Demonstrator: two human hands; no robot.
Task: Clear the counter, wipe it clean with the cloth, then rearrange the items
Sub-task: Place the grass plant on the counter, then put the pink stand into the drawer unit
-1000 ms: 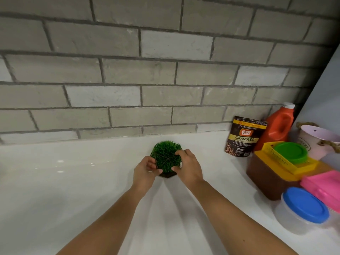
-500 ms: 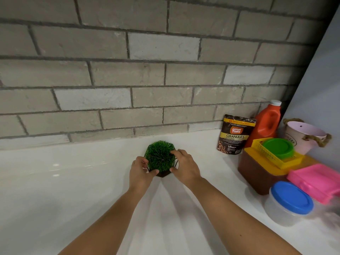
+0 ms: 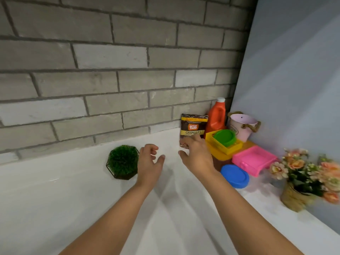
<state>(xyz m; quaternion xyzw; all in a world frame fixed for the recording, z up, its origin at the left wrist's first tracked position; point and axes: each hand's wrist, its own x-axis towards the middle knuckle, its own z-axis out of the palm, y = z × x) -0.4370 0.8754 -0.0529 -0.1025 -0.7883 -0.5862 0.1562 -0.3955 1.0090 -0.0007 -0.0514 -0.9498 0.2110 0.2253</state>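
A green grass ball in a dark hexagonal pot stands on the white counter near the brick wall. My left hand hovers just right of it, empty, fingers loosely curled and apart. My right hand is open, its fingers spread in front of the lower part of a brown granules pouch that leans at the wall; whether they touch it I cannot tell. No cloth is in view.
Crowded into the right corner are an orange bottle, a pink bucket, a green lid in a yellow tray, a pink box, a blue-lidded tub and a flower pot.
Both hands have let go of the grass pot, which stays standing by the wall. They have moved to the right, the right hand reaching the granules pouch. The view has turned to the right.
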